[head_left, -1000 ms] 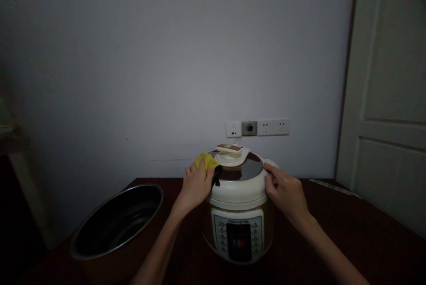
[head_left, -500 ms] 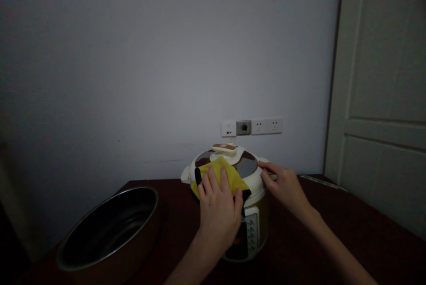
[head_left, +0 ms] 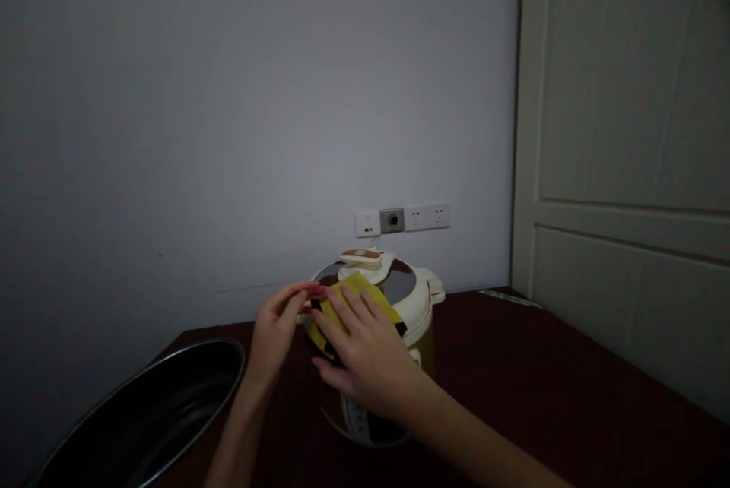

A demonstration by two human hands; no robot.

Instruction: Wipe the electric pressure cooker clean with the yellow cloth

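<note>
Right hand (head_left: 365,362) has moved onto the yellow cloth (head_left: 359,284).

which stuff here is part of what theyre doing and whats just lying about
in use:
right hand flat on a yellow cloth, against the electric pressure cooker
left hand with fingertips at the cloth's edge

lying about:
metal inner pot
wall sockets
white door
dark red table

Cloth (head_left: 354,292): yellow, black edging. Pressure cooker (head_left: 419,313): cream body, glossy dark-brown lid. Table (head_left: 513,374): dark reddish-brown.
</note>
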